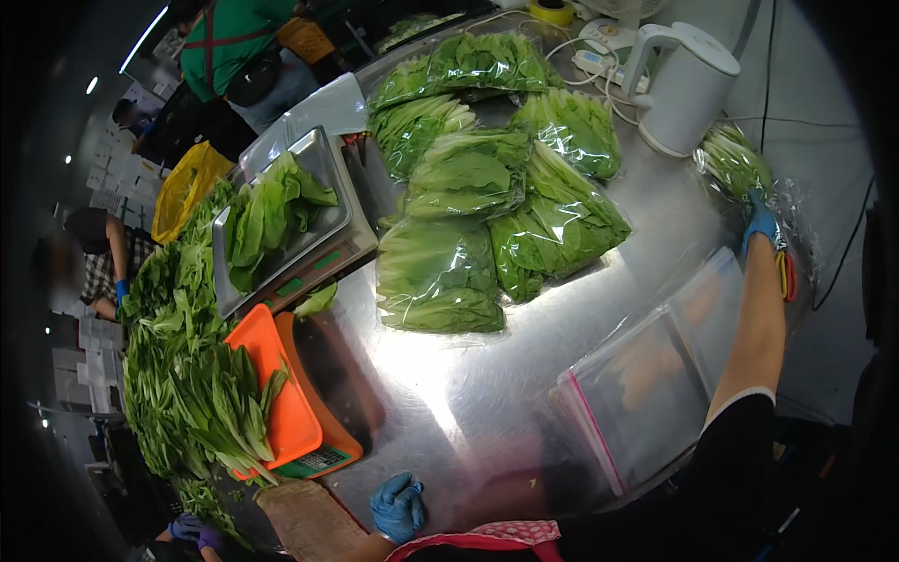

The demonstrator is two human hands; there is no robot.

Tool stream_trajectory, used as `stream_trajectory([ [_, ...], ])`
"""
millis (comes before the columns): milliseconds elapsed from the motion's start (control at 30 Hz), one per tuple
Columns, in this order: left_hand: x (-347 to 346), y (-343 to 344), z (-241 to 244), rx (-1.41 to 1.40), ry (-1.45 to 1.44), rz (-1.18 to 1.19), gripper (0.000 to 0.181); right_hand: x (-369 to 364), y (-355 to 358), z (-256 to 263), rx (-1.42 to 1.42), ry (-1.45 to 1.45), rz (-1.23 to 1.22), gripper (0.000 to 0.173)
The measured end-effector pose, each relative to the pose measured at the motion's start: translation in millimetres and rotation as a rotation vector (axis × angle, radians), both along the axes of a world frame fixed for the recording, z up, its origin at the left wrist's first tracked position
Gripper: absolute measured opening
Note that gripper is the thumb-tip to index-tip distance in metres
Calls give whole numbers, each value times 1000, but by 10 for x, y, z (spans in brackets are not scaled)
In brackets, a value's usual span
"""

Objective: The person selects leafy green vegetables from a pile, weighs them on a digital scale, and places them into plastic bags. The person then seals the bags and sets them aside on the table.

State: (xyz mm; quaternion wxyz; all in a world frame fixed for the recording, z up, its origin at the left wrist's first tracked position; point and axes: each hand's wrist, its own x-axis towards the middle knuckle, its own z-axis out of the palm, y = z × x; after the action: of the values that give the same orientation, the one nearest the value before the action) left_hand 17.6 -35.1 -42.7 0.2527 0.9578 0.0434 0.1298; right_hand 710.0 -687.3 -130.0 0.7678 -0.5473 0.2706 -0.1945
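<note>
Both of my hands wear blue gloves. My right hand point(760, 223) reaches far out to the table's right side and grips the near end of a clear bag of leafy greens point(734, 160); its fingertips are partly lost against the greens. Loosely curled, my left hand point(397, 507) rests at the near table edge with nothing seen in it. Beside it lie a brown board point(309, 516) and an orange scale point(323, 428) with loose leaves on its tray point(298, 421). Several filled bags of greens point(441, 281) lie mid-table, some overlapping.
Flat clear bags point(632, 393) lie at the near right. A white electric kettle point(692, 88) stands near cables point(611, 77). Red and yellow handles point(786, 276) show beside my right wrist. A metal-tray scale point(337, 225) holds greens; loose greens point(168, 379) heap leftward. Other people work beyond.
</note>
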Motion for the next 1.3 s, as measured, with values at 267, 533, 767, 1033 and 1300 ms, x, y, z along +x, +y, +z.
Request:
stream_trajectory([
  [267, 51, -38, 111, 44, 19, 2, 35, -1637, 2079, 2255, -403, -224, 122, 28],
  [533, 34, -5, 182, 24, -2, -9, 30, -1736, 2922, 3227, 137, -591, 649, 39],
  [767, 77, -27, 385, 28, -17, 3, 29, -2422, 4345, 2804, -212, -310, 1001, 37],
  [1033, 113, 65, 370, -47, -21, -23, 32, -3184, 5376, 1293, -1966, -968, 944, 98],
  [1300, 12, 116, 250, -92, 21, -8, 35, -2323, 5553, 1391, -1987, -488, 968, 93],
])
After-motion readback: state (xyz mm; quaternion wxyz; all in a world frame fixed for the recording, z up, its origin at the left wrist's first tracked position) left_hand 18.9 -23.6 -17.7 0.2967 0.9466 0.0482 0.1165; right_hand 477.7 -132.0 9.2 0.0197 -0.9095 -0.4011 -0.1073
